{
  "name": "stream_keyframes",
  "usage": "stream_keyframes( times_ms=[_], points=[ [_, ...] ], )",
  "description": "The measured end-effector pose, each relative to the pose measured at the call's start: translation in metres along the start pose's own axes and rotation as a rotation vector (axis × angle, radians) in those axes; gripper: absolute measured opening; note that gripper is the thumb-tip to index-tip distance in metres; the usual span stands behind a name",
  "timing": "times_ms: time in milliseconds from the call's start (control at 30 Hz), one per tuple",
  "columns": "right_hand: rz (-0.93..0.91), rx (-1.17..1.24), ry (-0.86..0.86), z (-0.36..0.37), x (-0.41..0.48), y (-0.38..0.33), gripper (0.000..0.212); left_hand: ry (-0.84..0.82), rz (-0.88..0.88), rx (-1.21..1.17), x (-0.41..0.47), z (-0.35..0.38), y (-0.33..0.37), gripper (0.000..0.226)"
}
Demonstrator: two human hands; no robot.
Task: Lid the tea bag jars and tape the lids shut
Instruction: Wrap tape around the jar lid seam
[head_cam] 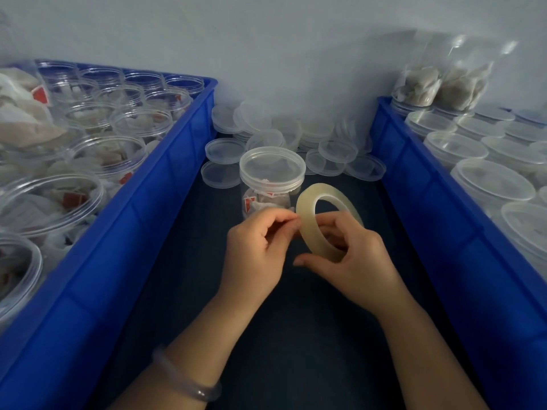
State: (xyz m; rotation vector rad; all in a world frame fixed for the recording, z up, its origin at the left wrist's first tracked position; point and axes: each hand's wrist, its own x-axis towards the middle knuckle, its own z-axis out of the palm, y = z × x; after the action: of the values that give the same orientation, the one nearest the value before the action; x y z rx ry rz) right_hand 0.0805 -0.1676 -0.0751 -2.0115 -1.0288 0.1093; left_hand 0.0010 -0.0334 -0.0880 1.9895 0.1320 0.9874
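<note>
Hands (254,247) on tape roll (306,213); red-tagged jar (270,184)

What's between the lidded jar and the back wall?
A heap of loose clear lids fills that stretch, seen in the head view.

- The left hand (257,247) sits just left of the tape roll (307,202), with thumb and forefinger pinching at its outer edge and the other fingers curled.
- The right hand (355,261) grips the roll from below, fingers through its hole, thumb under the rim.
- Both bare forearms converge toward the roll.
</note>
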Motion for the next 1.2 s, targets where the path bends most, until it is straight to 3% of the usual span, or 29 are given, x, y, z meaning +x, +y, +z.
stream_keyframes(
  times_ms=[133, 300, 467, 533, 600, 700, 767, 833, 933, 1200],
  points=[
    [-0.03, 0.113, 0.06, 0.004, 0.001, -0.001, 0.034, -0.049, -0.001, 0.038, 0.002, -0.002, 0.002, 0.011],
    [0.092, 0.199, 0.245, -0.005, 0.006, 0.005, 0.05, -0.154, -0.104, -0.184, 0.003, -0.003, 0.013, 0.014],
    [-0.051, 0.153, 0.179, -0.009, 0.005, 0.003, 0.009, -0.09, -0.22, -0.218, 0.004, -0.002, 0.009, 0.009],
    [-0.047, 0.149, 0.164, -0.011, 0.006, 0.001, 0.014, -0.062, -0.171, -0.166, 0.002, -0.001, 0.01, 0.008],
    [-0.017, 0.133, 0.157, -0.014, 0.009, -0.003, 0.022, 0.018, 0.011, -0.028, 0.004, -0.002, 0.012, 0.003],
    [0.009, 0.108, 0.167, -0.021, 0.022, -0.009, 0.022, 0.221, 0.211, 0.156, 0.015, -0.009, 0.009, 0.032],
    [0.022, 0.058, 0.115, -0.022, 0.033, -0.009, 0.021, 0.18, 0.108, 0.175, 0.027, -0.013, 0.004, 0.071],
    [0.037, 0.03, 0.071, -0.02, 0.042, -0.009, 0.021, 0.028, -0.062, 0.116, 0.037, -0.013, -0.002, 0.091],
    [0.043, 0.024, 0.07, -0.015, 0.051, -0.006, 0.02, -0.051, -0.109, 0.071, 0.043, -0.008, -0.015, 0.093],
    [0.026, 0.06, 0.088, -0.01, 0.059, -0.006, 0.019, 0.044, -0.111, -0.015, 0.045, -0.006, -0.022, 0.077]
  ],
)
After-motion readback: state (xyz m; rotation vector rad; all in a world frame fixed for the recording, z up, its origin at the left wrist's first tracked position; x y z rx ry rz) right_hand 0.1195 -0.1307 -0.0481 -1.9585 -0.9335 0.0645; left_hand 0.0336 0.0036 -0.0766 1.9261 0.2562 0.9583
